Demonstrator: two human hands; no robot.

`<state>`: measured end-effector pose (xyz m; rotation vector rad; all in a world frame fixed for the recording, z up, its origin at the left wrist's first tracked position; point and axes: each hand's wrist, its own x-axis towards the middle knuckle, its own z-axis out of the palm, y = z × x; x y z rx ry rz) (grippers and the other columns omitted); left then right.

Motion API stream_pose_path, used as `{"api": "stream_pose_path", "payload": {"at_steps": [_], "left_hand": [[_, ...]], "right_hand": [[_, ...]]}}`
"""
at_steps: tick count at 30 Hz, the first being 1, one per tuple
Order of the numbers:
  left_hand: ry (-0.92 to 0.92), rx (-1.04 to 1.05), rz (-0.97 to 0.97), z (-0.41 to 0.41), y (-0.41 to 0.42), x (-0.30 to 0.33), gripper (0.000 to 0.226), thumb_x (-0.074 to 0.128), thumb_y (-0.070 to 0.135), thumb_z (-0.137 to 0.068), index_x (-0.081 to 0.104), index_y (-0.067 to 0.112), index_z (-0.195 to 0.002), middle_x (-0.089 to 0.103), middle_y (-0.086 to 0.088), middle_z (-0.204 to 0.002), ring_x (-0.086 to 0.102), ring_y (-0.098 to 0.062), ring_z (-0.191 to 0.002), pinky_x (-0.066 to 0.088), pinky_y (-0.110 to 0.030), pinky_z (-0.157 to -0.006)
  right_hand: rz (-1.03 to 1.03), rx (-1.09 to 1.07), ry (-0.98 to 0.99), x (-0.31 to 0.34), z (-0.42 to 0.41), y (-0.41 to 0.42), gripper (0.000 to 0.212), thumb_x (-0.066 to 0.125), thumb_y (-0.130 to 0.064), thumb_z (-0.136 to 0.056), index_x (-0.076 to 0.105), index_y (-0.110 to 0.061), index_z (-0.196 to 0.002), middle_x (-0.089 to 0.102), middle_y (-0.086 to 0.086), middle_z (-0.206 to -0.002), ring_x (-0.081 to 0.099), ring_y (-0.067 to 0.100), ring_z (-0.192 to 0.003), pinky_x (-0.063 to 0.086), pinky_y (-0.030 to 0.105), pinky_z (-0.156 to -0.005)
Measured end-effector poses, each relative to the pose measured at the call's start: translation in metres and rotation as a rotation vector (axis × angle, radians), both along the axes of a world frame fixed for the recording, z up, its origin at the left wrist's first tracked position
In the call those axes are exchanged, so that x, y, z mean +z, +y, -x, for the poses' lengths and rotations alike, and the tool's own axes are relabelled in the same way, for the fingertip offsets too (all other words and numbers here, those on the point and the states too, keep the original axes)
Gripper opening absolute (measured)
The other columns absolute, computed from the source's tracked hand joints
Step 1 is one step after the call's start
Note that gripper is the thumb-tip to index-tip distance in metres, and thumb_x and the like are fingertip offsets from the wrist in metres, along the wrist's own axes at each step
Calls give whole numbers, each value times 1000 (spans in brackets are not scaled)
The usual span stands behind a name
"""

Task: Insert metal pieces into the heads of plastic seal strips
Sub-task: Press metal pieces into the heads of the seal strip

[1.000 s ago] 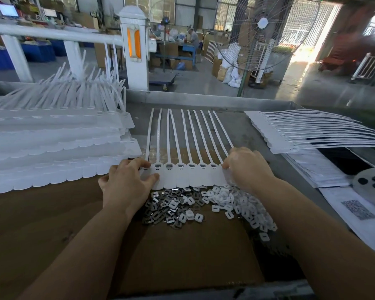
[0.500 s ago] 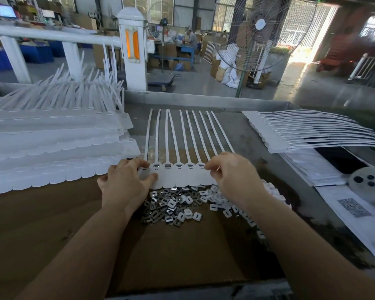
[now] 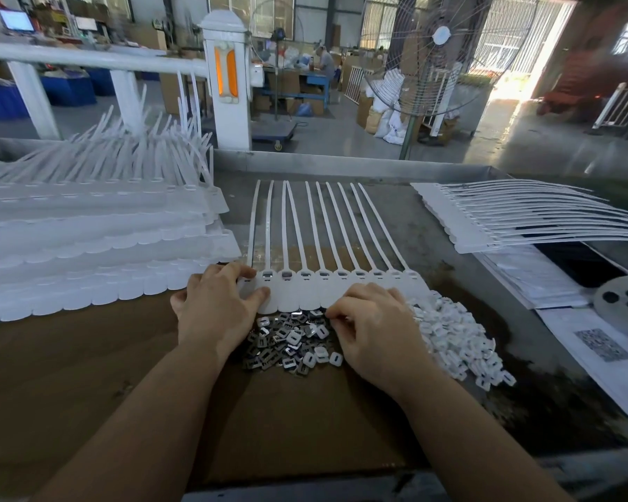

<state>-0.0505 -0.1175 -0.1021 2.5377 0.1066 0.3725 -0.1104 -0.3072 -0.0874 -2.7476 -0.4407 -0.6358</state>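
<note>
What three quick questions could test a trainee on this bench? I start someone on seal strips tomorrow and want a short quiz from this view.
1. True or false: the left hand rests on the left end of the joined seal strips.
2. Which lies directly in front of the strips, between the hands? A) the metal pieces B) a roll of tape C) scissors
3. Fill in: the pile of white plastic pieces lies on the person's ____ side.

Key: 1 true; 2 A; 3 right. The right hand is at the metal pile's edge; whether it holds a piece cannot be told.
</note>
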Motion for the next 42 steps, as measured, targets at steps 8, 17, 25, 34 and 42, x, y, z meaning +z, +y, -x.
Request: {"api": "stream_pose_path", "payload": {"at_steps": [8, 17, 25, 34, 42], "left_hand": [[-3, -2, 0, 1, -1, 1, 31, 61, 46, -85, 58, 34, -114, 54, 2, -124, 41, -24, -119, 25, -46, -98], [-32, -13, 75, 3, -1, 3, 31, 65, 41, -84, 59, 32, -114, 55, 2, -120, 47, -22, -114, 22, -46, -100], [-33, -21, 77, 4, 0, 3, 30, 64, 41, -85, 58, 33, -113, 54, 3, -115, 49, -21, -113, 21, -46, -101], [-31, -23, 71, 3, 0, 3, 29, 64, 42, -85, 59, 33, -111, 53, 4, -111, 49, -21, -112, 23, -46, -99], [-40, -29, 79, 4, 0, 4, 29, 63, 43, -85, 60, 32, -112, 54, 4, -114, 49, -20, -111, 22, -44, -98]], "right_hand": [[10, -17, 1, -3, 0, -1, 13, 65, -26, -84, 72, -17, -89, 65, -3, -89, 56, 17, -87, 34, 30, -76], [-16, -26, -24, -5, -1, 0, 8, 60, -18, -88, 66, -13, -85, 63, 0, -87, 55, 19, -84, 36, 30, -76], [-116, -6, -142, -1, 4, 1, 7, 58, -7, -89, 61, -8, -82, 62, 3, -76, 56, 20, -70, 48, 36, -66], [-314, -9, -141, 0, 3, -5, 4, 65, -1, -82, 67, -5, -81, 66, 4, -73, 60, 18, -67, 53, 34, -64], [-393, -128, -92, 11, -3, -11, 13, 63, -8, -86, 72, -8, -96, 71, 4, -86, 65, 16, -78, 54, 30, -77]]}}
